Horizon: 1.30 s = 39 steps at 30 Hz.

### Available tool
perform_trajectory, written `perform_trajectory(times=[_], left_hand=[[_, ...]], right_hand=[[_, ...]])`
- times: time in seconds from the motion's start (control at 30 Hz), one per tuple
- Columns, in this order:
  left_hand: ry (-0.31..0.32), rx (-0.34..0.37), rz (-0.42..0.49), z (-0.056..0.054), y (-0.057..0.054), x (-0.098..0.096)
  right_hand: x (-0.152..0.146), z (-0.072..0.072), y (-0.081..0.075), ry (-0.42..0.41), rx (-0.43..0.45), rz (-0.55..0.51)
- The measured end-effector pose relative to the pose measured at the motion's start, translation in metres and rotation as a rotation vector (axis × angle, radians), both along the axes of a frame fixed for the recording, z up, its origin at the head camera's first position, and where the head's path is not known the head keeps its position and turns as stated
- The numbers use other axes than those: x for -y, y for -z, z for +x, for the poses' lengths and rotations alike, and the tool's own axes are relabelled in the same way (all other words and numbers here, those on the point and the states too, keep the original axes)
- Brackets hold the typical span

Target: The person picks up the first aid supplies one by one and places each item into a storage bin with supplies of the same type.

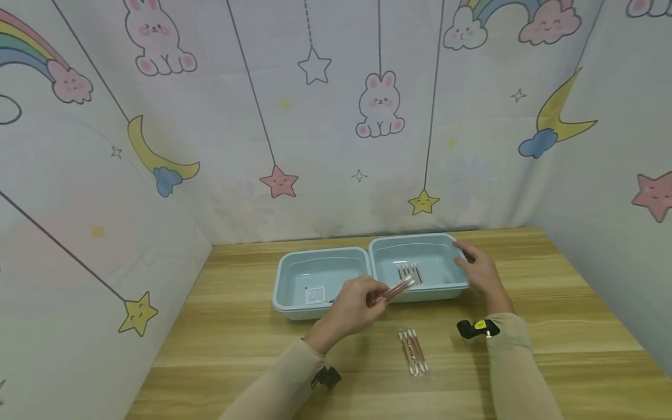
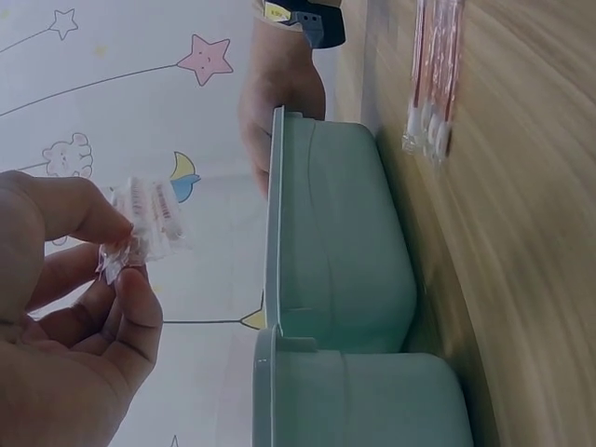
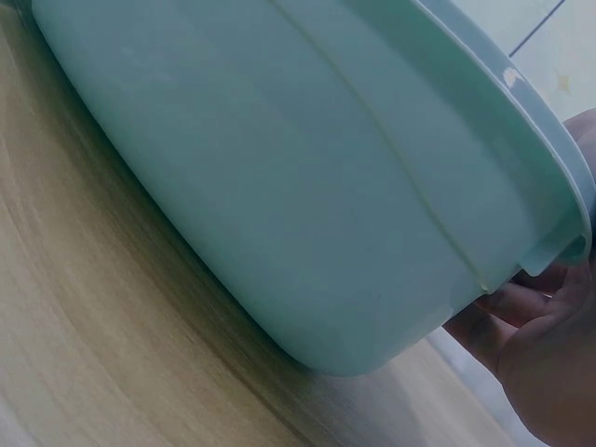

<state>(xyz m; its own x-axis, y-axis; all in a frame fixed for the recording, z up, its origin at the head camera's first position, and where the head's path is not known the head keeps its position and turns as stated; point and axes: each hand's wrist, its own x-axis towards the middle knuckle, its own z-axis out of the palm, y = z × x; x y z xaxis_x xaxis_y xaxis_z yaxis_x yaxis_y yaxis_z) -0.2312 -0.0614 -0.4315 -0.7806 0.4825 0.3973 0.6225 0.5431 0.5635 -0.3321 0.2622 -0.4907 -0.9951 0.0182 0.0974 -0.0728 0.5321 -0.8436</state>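
Note:
My left hand (image 1: 350, 304) pinches a clear packet of cotton swabs (image 1: 400, 288) between thumb and fingers, over the front rim of the right blue basin (image 1: 433, 296). In the left wrist view the packet's crinkled wrapper (image 2: 147, 223) stands out from the fingertips. My right hand (image 1: 482, 273) grips the right end of that basin; the right wrist view has its fingers (image 3: 517, 305) under the rim. Inside the basin lies another swab packet (image 1: 409, 273). A further swab packet (image 1: 413, 352), with brown sticks and white tips, rests on the table in front.
A matching blue basin (image 1: 299, 314) stands against the left side of the right one. It holds a small white printed packet (image 1: 315, 294). Both basins sit on the wooden table (image 1: 226, 350) near its back edge, before a patterned cloth backdrop (image 1: 336, 128).

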Motion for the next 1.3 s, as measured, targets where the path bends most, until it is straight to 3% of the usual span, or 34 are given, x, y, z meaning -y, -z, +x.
perform_trajectory(times=[0.9, 1.3], left_hand=[[-0.035, -0.03, 0.058, -0.016, -0.003, -0.001], [-0.028, -0.031, 0.013, -0.02, 0.0, -0.004]], right_hand=[[0.0, 0.0, -0.001, 0.011, 0.023, 0.01], [0.002, 0.0, -0.001, 0.001, 0.017, -0.001]])
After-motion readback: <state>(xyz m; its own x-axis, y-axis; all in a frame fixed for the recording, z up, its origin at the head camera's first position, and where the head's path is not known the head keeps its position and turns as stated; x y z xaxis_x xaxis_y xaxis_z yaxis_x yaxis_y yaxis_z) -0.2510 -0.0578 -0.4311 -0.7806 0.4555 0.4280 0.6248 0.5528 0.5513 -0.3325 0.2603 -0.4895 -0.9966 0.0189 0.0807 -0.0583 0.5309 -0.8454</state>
